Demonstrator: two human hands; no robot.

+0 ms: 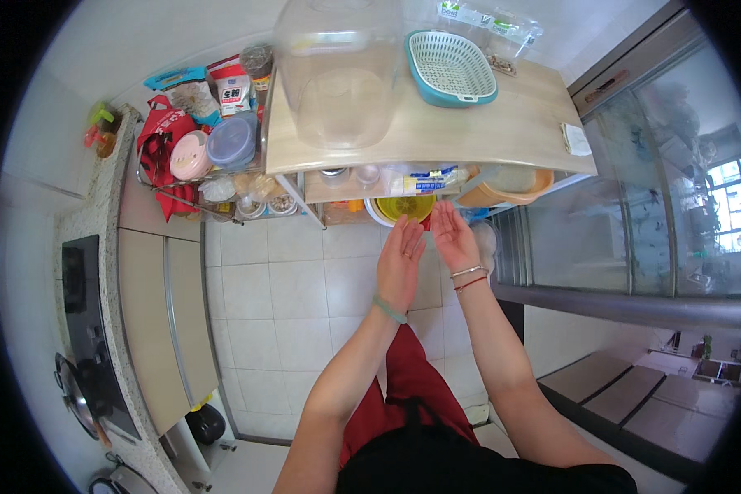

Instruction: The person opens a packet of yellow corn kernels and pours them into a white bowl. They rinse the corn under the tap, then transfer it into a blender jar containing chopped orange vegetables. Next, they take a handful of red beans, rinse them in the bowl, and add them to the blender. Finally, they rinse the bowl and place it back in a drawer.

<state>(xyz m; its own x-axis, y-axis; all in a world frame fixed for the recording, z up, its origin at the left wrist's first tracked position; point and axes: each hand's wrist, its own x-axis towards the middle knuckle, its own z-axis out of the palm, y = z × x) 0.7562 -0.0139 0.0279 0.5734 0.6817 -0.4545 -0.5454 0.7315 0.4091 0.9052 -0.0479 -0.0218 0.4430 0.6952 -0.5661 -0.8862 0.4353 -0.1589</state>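
Note:
My left hand (400,262) and my right hand (455,239) reach forward side by side, palms partly turned toward each other. Both have their fingers stretched out, and nothing is visible between them. The left wears a green bangle (389,310); the right wrist has a silver bangle (469,272) and a red cord. Just beyond my fingertips, a yellow basin (405,207) sits low in the wooden shelf unit (502,123). Whether my fingers touch it, I cannot tell. Above it lies a white and blue plastic package (426,179). To the right is an orange tub (510,191).
On the shelf top stand a large clear plastic container (337,90) and a teal basket with a white strainer (453,70). A rack at left holds bags and lidded tubs (231,142). A glass-doored cabinet (617,198) borders the right; a counter with a cooktop (95,321) runs along the left.

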